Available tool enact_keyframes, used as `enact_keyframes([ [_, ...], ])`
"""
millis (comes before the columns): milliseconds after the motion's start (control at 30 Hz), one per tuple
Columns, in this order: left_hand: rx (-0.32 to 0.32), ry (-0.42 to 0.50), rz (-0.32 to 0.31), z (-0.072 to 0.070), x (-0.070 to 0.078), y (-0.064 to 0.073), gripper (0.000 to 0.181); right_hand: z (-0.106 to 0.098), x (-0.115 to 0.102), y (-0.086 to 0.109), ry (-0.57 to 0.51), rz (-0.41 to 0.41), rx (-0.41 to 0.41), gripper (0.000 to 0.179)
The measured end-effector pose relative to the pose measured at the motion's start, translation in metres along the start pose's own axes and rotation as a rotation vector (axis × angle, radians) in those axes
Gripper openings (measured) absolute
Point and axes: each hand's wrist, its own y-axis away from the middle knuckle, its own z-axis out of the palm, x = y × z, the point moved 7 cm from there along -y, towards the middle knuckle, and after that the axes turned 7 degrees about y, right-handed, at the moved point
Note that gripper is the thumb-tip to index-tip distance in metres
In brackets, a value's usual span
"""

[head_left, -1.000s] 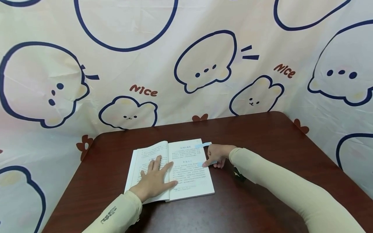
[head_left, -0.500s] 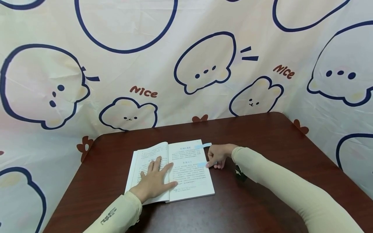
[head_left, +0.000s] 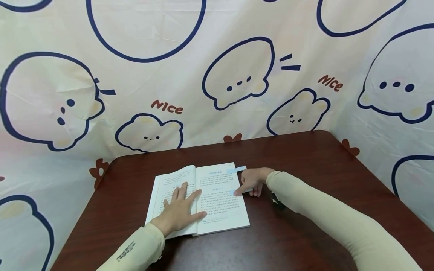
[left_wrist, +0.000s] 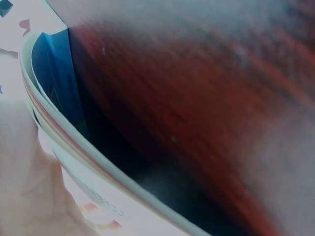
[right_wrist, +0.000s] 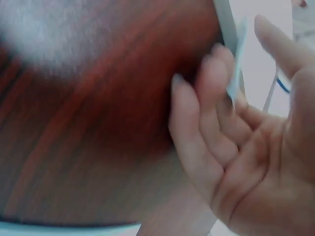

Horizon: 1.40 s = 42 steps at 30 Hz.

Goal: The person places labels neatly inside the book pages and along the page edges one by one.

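Observation:
A book (head_left: pixel 222 212) lies spread on the brown table, its left pages arched near the spine. My left hand (head_left: pixel 178 212) rests palm down across the left page, fingers spread, the thumb reaching over the fold. Two pale blue sticky tabs stick out from the right page's outer edge. The upper tab (head_left: pixel 236 170) lies just above my right hand (head_left: pixel 252 178). That hand's straight thumb touches the page over the lower tab (right_wrist: pixel 237 69) and covers part of it. In the right wrist view the other fingers (right_wrist: pixel 184 105) bend loosely beside the book's edge.
The brown table (head_left: pixel 291 154) extends around the book, with rounded far corners. A pale curtain (head_left: pixel 220 22) with cartoon animals hangs behind it and along both sides. Loose cream sleeves cover both forearms. A blue cover (left_wrist: pixel 66 73) shows under the pages in the left wrist view.
The right thumb drew back right toward the page edge half a second ago, baring the lower tab, then slid left over it again. The left hand and book keep their places.

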Motion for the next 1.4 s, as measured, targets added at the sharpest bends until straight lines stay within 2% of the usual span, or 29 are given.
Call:
enact_keyframes([
  [200,0.001,-0.002,0.003,-0.002,0.0,0.0,0.081,-0.001,-0.006,0.002,0.035,0.063,0.031,0.043],
  [333,-0.001,-0.004,0.004,-0.002,0.001,0.001,0.082,0.0,-0.007,0.001,0.033,0.066,0.032,0.042],
  [633,0.009,-0.012,0.004,-0.001,0.0,0.0,0.082,0.001,-0.013,0.006,0.079,0.094,0.1,0.044],
  [967,0.016,-0.018,0.006,0.001,0.001,-0.002,0.081,0.004,-0.012,0.006,0.047,0.125,0.12,0.041],
  [1167,0.018,-0.019,0.008,0.003,0.002,-0.003,0.08,0.002,-0.013,0.01,0.065,0.119,0.125,0.041],
  [1400,0.009,-0.018,-0.002,0.002,0.001,0.0,0.082,0.002,-0.013,0.006,0.062,0.117,0.117,0.044],
])
